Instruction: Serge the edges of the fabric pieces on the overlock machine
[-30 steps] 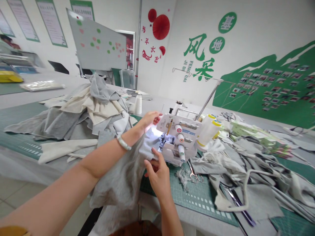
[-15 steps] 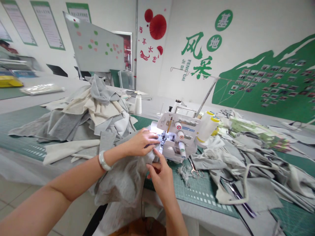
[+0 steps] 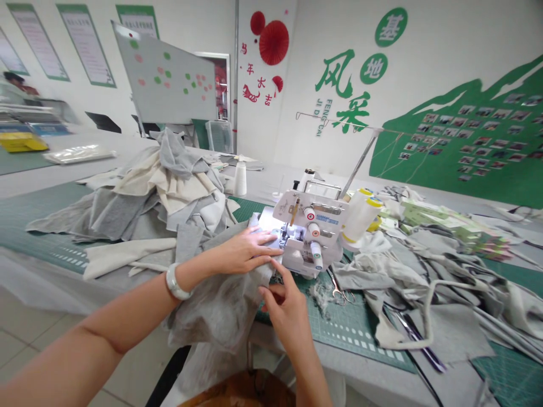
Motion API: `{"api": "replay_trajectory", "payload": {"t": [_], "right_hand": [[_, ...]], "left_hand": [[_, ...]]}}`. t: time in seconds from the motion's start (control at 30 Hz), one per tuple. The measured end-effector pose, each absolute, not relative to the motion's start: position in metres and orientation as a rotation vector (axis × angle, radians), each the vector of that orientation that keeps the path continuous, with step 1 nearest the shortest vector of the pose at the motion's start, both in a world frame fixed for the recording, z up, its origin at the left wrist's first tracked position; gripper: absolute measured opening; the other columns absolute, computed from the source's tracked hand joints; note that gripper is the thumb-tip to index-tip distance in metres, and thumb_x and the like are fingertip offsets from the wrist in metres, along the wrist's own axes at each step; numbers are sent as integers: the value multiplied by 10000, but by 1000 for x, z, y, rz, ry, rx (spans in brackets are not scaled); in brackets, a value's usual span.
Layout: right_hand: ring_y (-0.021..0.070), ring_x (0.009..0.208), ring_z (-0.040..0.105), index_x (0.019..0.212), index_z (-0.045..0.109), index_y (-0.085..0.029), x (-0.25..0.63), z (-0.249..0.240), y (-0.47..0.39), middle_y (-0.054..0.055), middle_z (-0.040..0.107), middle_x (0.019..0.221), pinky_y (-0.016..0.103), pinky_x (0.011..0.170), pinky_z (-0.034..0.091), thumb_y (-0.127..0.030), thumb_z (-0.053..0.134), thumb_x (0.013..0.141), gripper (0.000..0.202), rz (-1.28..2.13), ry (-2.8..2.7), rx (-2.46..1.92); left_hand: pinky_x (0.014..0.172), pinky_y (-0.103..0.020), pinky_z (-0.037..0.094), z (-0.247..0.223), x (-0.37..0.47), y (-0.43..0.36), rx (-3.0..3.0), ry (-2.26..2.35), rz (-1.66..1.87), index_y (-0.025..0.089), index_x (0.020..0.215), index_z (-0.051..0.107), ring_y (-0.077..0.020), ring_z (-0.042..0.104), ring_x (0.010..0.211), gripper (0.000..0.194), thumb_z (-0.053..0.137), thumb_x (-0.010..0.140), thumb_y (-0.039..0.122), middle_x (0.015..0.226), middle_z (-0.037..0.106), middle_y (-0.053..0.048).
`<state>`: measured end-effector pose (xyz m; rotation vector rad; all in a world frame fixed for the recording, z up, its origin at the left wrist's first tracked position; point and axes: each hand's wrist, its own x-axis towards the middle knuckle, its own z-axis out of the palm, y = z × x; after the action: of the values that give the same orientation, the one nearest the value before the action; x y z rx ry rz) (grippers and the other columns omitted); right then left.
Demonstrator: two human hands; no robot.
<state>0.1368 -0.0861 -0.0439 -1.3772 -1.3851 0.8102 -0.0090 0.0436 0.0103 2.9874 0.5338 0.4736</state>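
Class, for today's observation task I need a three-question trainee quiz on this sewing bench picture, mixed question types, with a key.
1. True or false: the left hand lies flat on the grey fabric.
2. What lies on the cutting mat just right of the white sewing machine's base?
A. scissors
B. a ruler
C. a phone
3. Which wrist wears the white bracelet?

Key:
1. true
2. A, the scissors
3. the left; the right hand pinches the fabric edge.

— Which way can I pull out?
— Toward me, over the green mat (image 3: pixel 339 330). The sewing machine (image 3: pixel 309 234) blocks ahead, the heaped cloth (image 3: pixel 165 192) crowds my left, and scissors (image 3: pixel 339 288) and scraps (image 3: pixel 424 294) clutter the right.
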Motion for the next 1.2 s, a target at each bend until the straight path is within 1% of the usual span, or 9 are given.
{"api": "replay_trajectory", "payload": {"t": [0.17,0.33,0.47,0.67,0.77,0.87,0.97,1.07,1.2], "right_hand": [[142,553,620,1362,459,-182,138,-42,-87,-52,649,618,232,576,458,-208,534,846,523,783,-1400,-1405],[134,515,581,1362,462,-175,137,-41,-88,-71,609,561,224,554,428,-268,567,859,522,781,-1381,-1417],[135,505,585,1310,503,-153,136,-42,-85,-61,607,553,225,549,434,-361,568,880,481,794,-1295,-1393],[127,521,534,1243,555,-172,138,-49,-79,-62,536,567,221,540,405,-312,504,902,372,667,-1292,-1396],[126,545,511,1223,566,-165,139,-50,-79,-48,544,596,219,532,392,-319,514,896,365,634,-1302,-1387],[129,537,513,1257,544,-168,139,-47,-79,-41,576,609,222,520,396,-386,519,906,413,662,-1291,-1383],[131,541,542,1287,541,-189,137,-44,-76,-3,662,722,231,521,420,-434,502,917,445,638,-1269,-1417],[146,616,599,1262,588,-204,134,-45,-72,45,709,880,243,558,458,-432,484,924,420,550,-1246,-1436],[169,725,636,1158,668,-184,135,-49,-66,78,719,933,257,641,495,-395,492,918,364,463,-1219,-1399]], "left_hand": [[1123,-481,278,10,-5,37,3016,577,455,242,1351,518,-271,438,1332,387,364,1004,318,1413,504,-129],[1148,-447,266,9,-3,35,2918,703,531,159,1236,518,-259,422,1341,313,449,974,316,1398,506,-144],[1148,-470,259,7,-3,40,2908,634,551,162,1214,521,-271,420,1342,327,465,967,369,1372,531,-146],[1096,-434,330,6,-5,43,2866,587,553,166,1222,545,-280,442,1329,380,483,952,426,1377,533,-142],[1102,-453,320,2,-6,41,2888,591,562,169,1252,531,-295,424,1343,424,506,933,447,1422,490,-151],[1115,-482,299,-5,-5,36,2935,656,580,146,1277,499,-313,389,1364,472,529,913,446,1452,443,-182],[1116,-510,290,-11,-2,32,2955,731,613,127,1281,488,-333,375,1369,493,518,914,454,1454,427,-209],[1119,-519,287,-12,-1,30,2956,747,621,116,1298,476,-342,370,1371,540,533,901,478,1439,440,-219],[1129,-522,272,-8,-3,29,2967,737,550,96,1326,459,-344,345,1389,617,594,863,481,1449,426,-231]]}}
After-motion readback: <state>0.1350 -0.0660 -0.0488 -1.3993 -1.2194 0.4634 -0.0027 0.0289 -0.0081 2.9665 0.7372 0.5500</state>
